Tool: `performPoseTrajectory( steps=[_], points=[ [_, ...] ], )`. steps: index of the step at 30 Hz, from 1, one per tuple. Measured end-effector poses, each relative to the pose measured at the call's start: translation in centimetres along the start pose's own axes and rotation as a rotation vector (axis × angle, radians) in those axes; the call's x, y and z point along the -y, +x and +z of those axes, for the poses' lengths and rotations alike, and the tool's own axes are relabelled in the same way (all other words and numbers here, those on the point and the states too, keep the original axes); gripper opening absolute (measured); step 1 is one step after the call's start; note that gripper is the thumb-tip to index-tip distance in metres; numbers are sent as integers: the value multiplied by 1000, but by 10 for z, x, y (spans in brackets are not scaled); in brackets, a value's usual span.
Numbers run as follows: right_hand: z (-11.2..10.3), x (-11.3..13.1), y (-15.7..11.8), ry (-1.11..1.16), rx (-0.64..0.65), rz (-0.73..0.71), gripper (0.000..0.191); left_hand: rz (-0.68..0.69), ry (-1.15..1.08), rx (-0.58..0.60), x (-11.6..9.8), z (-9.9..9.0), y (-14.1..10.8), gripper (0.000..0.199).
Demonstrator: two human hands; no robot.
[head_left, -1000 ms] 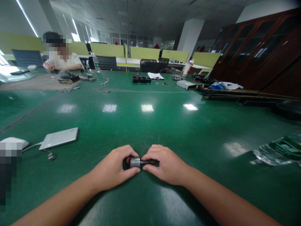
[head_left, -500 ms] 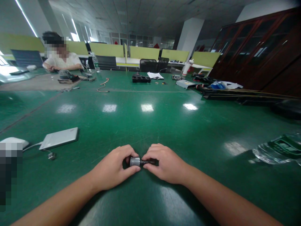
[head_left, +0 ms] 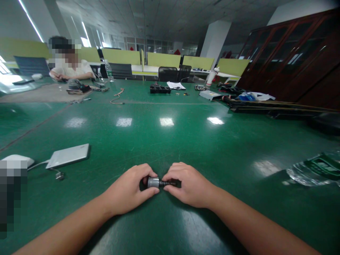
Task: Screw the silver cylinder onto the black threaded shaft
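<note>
A small silver cylinder point(head_left: 153, 182) with a dark, ribbed shaft point(head_left: 165, 183), which looks like a small motor with a threaded shaft, lies crosswise between my hands near the front of the table. My left hand point(head_left: 135, 187) pinches the cylinder end between thumb and fingers. On the other side, my right hand point(head_left: 184, 184) has thumb and fingertips closed about the shaft, whose far end goes into shadow inside the hand. Both hands rest low over the green table point(head_left: 159, 145), fingertips a small gap apart.
To the left lie a white power bank point(head_left: 68, 156) with a cable and a white rounded object point(head_left: 17, 162). A clear water bottle point(head_left: 316, 168) lies at the right. A black tray-like part point(head_left: 160, 89) and several tools stand farther back; a person point(head_left: 70, 65) sits at the far left.
Almost nothing differs; the whole view has shifted slightly. Both hands keep the same grip on the silver cylinder and its shaft.
</note>
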State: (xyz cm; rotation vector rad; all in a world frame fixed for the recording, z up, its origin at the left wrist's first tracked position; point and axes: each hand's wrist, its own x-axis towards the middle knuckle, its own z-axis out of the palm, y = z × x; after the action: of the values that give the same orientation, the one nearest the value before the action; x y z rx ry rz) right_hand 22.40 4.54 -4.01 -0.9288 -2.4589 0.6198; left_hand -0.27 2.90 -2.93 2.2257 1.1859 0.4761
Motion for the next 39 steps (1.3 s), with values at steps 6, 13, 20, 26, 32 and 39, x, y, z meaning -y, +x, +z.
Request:
performPoseTrajectory(
  steps=[6,13,20,26,32,39],
  points=[
    [0,1,-1,12,-6,3,12,3,2,4,0,0,0,16],
    [0,0,-1,5,-8,26,11,-1,3,3,1,1,0,17],
    [-3,-1,-1,-10,-3,56,9,11,8,-2,0,0,0,15],
    [-11,-3,-2,-33,30,85,7,-4,3,-8,-1,0,-1,15],
    [-31,-19,-7,-62,69,192,6,-3,-2,-31,-2,0,-2,14],
    [-33,-19,-7,-13,97,165,7,-12,-9,-28,-2,-3,-2,13]
  ],
)
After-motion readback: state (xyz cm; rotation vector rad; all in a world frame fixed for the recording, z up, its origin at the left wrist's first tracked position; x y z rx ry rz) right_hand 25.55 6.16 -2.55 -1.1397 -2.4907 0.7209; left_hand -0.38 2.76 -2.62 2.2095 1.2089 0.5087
